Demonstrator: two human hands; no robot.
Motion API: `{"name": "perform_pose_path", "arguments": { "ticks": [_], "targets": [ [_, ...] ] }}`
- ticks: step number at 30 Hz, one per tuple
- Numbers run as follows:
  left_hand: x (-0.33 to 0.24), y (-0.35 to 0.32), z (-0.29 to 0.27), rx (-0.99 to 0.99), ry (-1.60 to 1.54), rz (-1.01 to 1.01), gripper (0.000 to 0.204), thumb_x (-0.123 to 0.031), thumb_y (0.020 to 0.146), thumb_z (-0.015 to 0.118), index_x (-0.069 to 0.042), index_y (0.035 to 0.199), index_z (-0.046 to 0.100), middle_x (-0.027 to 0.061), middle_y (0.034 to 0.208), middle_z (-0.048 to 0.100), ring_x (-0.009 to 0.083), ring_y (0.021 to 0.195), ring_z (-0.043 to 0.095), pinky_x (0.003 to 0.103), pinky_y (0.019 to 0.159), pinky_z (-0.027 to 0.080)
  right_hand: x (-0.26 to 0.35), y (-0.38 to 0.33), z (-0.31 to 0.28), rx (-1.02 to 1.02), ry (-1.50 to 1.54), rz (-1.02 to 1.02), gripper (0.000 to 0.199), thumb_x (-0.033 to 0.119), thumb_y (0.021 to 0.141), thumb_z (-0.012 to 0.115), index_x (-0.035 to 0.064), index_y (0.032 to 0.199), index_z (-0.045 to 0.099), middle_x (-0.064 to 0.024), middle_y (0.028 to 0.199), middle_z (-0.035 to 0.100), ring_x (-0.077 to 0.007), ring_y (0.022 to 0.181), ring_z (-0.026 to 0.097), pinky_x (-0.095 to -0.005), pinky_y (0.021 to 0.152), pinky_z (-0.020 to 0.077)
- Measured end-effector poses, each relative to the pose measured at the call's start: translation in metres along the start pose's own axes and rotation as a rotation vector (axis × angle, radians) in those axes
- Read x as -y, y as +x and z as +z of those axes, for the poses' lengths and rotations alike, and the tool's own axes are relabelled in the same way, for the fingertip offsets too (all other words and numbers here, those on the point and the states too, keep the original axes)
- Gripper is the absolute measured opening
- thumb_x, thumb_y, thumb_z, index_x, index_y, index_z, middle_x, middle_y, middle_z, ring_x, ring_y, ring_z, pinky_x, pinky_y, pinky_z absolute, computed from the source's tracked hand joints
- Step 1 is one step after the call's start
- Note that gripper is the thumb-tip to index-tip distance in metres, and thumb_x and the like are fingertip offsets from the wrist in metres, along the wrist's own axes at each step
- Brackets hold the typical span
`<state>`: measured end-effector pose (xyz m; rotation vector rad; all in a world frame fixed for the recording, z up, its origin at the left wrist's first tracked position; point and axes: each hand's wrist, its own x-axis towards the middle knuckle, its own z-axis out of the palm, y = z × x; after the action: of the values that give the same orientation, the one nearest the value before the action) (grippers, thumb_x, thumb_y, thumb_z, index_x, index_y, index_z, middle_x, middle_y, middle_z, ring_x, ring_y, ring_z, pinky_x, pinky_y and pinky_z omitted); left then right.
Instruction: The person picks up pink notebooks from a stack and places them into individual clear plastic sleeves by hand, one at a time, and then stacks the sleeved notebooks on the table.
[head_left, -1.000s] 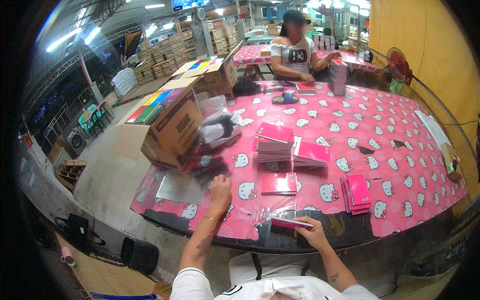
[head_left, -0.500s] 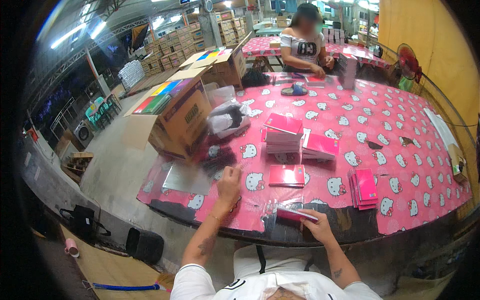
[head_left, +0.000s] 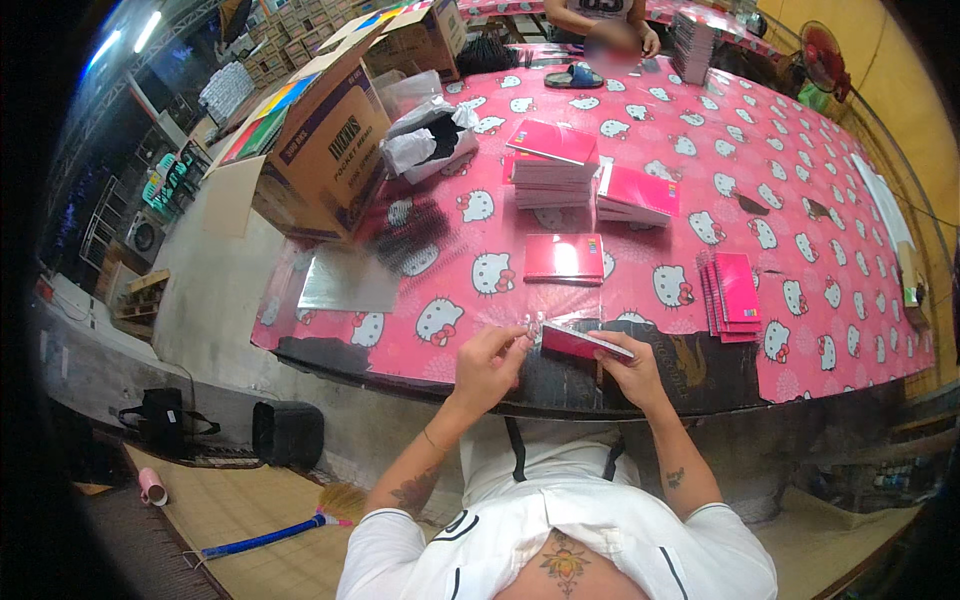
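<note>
Pink notebook (head_left: 575,343) is being held by the right hand (head_left: 628,368) at the near edge of the tabletop (head_left: 415,355), seemingly leaving its left end free; the left hand's (head_left: 487,370) grip is being held narrow, contents unclear

My right hand (head_left: 632,366) grips the pad (head_left: 578,342) by its right end. Just left of the pad, my left hand (head_left: 488,368) has its fingertips drawn close together; whether they hold anything is unclear. Beyond the pad: one flat notebook (head_left: 564,260), then two stacks (head_left: 552,182). Left beyond the pad: a grey sheet (head_left: 348,281), a carton (head_left: 325,165). Right of the pad: overlapping notebooks (head_left: 736,292).
</note>
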<state>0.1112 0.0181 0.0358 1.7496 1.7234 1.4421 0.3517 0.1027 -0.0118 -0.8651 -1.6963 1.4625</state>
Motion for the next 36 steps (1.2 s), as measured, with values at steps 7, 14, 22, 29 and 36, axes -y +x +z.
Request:
{"name": "perform_pose_path", "arguments": {
  "ticks": [7,14,22,29,36],
  "targets": [
    [0.016,0.004,-0.003,0.024,0.081,0.018,0.013,-0.009,0.09,0.067,0.001,0.097,0.071,0.0098,0.078,0.067,0.018,0.066,0.063,0.03,0.06,0.048,-0.001,0.002,0.002,-0.024,-0.019,-0.067,0.031,-0.001,0.09,0.066,0.0055,0.12,0.069,-0.0012,0.088,0.067,-0.0061,0.076,0.055,-0.0229,0.069,0.045],
    [0.018,0.019,-0.008,0.115,-0.093,-0.117,0.014,-0.012,0.092,0.066,-0.001,0.099,0.071,0.0088,0.078,0.065,0.0176,0.068,0.061,0.028,0.063,0.047,-0.005,0.003,0.0,0.03,0.074,-0.011,0.028,-0.001,0.091,0.064,0.0048,0.118,0.069,-0.0013,0.09,0.067,-0.0065,0.077,0.056,-0.023,0.07,0.0456],
    [0.015,0.033,-0.012,0.311,0.23,0.219,0.024,-0.018,0.091,0.068,-0.004,0.11,0.067,0.0098,0.097,0.065,0.0216,0.084,0.065,0.033,0.071,0.051,-0.006,0.001,-0.004,0.081,0.083,0.021,0.028,-0.002,0.091,0.064,0.0025,0.119,0.068,-0.0023,0.095,0.068,-0.0083,0.08,0.059,-0.0236,0.072,0.048],
    [0.008,0.032,-0.006,0.429,0.113,0.179,0.026,-0.022,0.092,0.067,-0.006,0.113,0.066,0.0104,0.099,0.063,0.0279,0.083,0.065,0.036,0.072,0.051,0.001,0.001,-0.001,0.078,0.081,-0.025,0.028,0.002,0.092,0.065,0.005,0.119,0.069,-0.0016,0.081,0.065,-0.0069,0.068,0.056,-0.0241,0.063,0.0467],
    [0.001,0.039,-0.006,0.497,0.128,0.154,0.025,-0.023,0.09,0.07,-0.007,0.109,0.065,0.0107,0.098,0.061,0.0291,0.088,0.062,0.038,0.074,0.05,0.004,0.002,-0.004,0.11,0.066,0.017,0.029,-0.003,0.09,0.064,0.0025,0.119,0.068,-0.0019,0.088,0.067,-0.0082,0.075,0.058,-0.0249,0.068,0.0484]
  ]
}}
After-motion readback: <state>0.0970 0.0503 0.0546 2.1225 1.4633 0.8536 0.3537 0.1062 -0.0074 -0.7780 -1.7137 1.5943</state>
